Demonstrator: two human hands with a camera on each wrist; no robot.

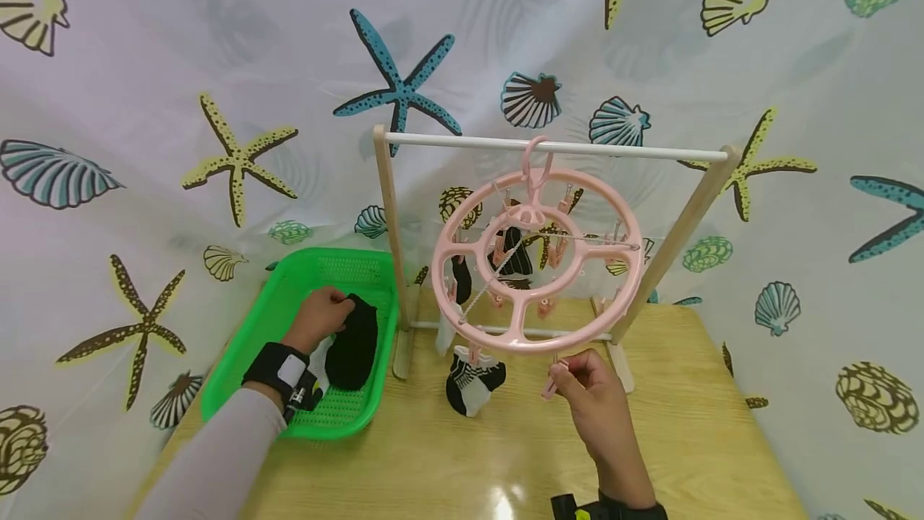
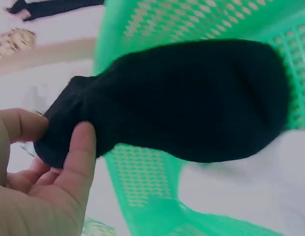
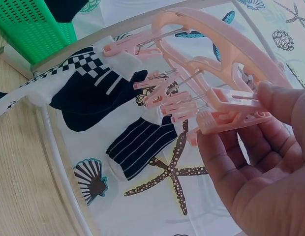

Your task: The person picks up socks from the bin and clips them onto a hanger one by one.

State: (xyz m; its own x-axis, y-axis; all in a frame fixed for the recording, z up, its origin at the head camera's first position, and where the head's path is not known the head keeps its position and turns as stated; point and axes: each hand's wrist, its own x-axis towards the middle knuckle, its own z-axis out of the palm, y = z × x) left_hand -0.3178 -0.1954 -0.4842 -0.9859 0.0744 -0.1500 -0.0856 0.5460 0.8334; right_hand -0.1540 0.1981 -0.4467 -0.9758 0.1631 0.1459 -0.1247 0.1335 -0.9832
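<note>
while the left hand (image 1: 322, 319) pinches one end of a black sock (image 1: 352, 347) in its grip over the green basket (image 1: 297, 270), the right hand (image 1: 597, 398) has its grip closed on a pink clip (image 3: 233, 102) at the near edge of the round hanger (image 1: 516, 341), so the step in hand looks like readying that clip for the sock. the next move probably calls for bringing the sock across and pressing the clip apart until fabric sits inside. the left wrist view shows thumb and fingers on the sock more closely than the head view does. the right wrist view shows a striped sock (image 3: 142, 146) plainly, where the head view has the ring partly across it; only the head view shows the hanger hooked on the white bar (image 1: 462, 141) above the surface (image 1: 433, 464).
</note>
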